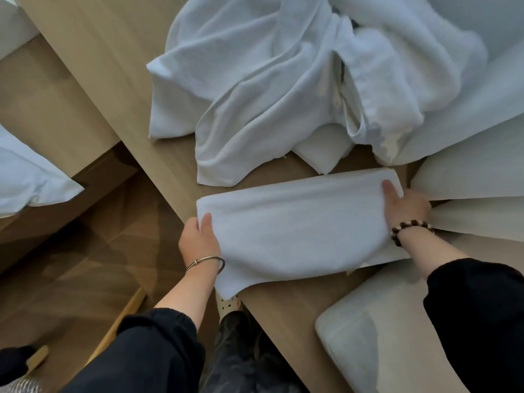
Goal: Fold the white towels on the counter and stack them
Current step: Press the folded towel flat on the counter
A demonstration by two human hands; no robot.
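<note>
Pinching folded white towel (295, 222) by both ends, left grip (198, 242) at left edge, right grip (408, 208) at right, overhanging near surface (173, 163) edge.

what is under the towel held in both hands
The counter shows beneath the towel, whose near left corner hangs past the counter's edge. The left hand and right hand grip its ends. Whatever lies under its middle is covered.

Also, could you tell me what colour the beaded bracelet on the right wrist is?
The bracelet has dark brown and pale beads; the head view shows it.
</note>
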